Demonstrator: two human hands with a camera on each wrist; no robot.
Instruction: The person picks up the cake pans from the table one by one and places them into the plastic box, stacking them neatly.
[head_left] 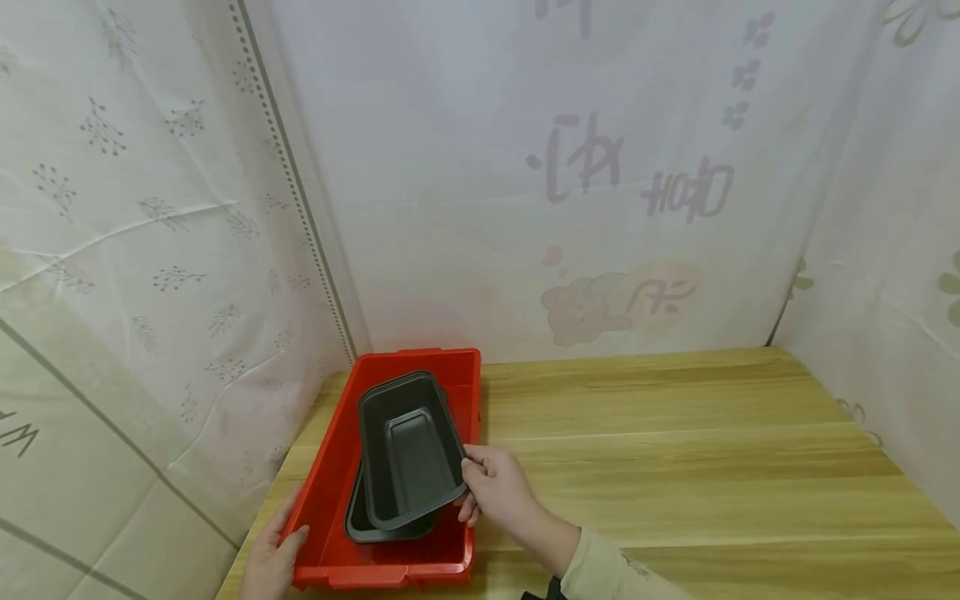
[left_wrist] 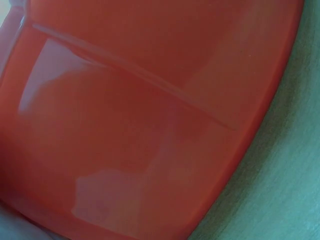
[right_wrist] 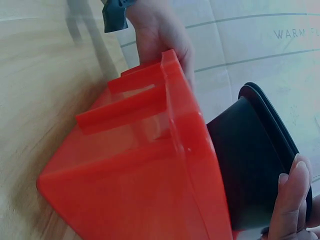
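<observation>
A red plastic bin [head_left: 326, 500] stands on the left side of the wooden table. My left hand [head_left: 273, 550] grips its near left edge, thumb over the rim. Inside it, a dark loaf pan [head_left: 416, 450] is tilted, its near right corner pinched by my right hand [head_left: 495, 483]. Beneath that pan a second dark pan [head_left: 358, 521] lies in the bin, mostly covered. From the right wrist, the held loaf pan [right_wrist: 250, 150] shows above the bin's rim, with fingers [right_wrist: 292, 187] at its edge. Only the red bin's side [left_wrist: 130, 130] fills most of the left wrist view.
The wooden table [head_left: 675, 450] extends to the right of the bin. Patterned cloth hangs [head_left: 465, 208] enclose the back and both sides. A dark band [right_wrist: 116, 15] is worn at the left wrist.
</observation>
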